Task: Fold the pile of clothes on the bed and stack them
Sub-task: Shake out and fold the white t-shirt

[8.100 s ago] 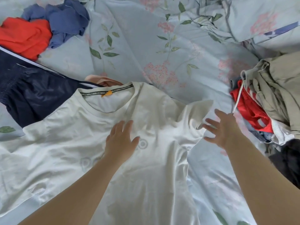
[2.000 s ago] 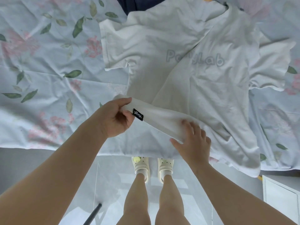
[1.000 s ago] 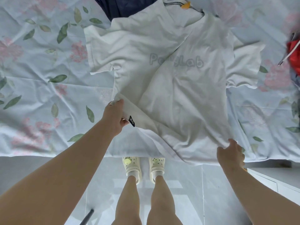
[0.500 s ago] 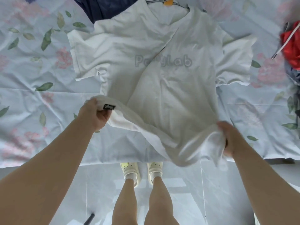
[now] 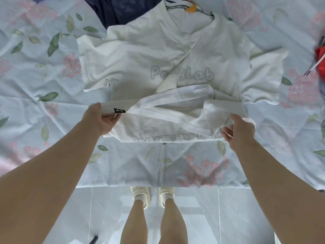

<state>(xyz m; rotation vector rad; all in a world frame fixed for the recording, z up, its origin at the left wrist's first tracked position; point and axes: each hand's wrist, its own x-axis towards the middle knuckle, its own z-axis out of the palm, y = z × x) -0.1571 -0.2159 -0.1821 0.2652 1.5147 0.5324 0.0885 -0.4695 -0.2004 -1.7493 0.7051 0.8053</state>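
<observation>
A white T-shirt (image 5: 140,55) with grey lettering lies face up on the floral bedsheet (image 5: 35,85), collar away from me. Its lower part is turned up over the body, so the hem band runs across the middle and reversed lettering shows on the flap. My left hand (image 5: 100,120) pinches the left hem corner beside a small black label. My right hand (image 5: 239,129) grips the bunched right hem corner. Both sleeves are spread out to the sides.
A dark navy garment (image 5: 123,9) lies beyond the shirt's left shoulder. A red garment with a white drawstring (image 5: 321,59) sits at the right edge. The bed's near edge (image 5: 158,185) runs above my feet (image 5: 153,194) on the tiled floor.
Both hands have carried the hem up and away from me, turning the shirt's lower part over onto its body. The hem hung off the bed edge before and now lies on the shirt.
</observation>
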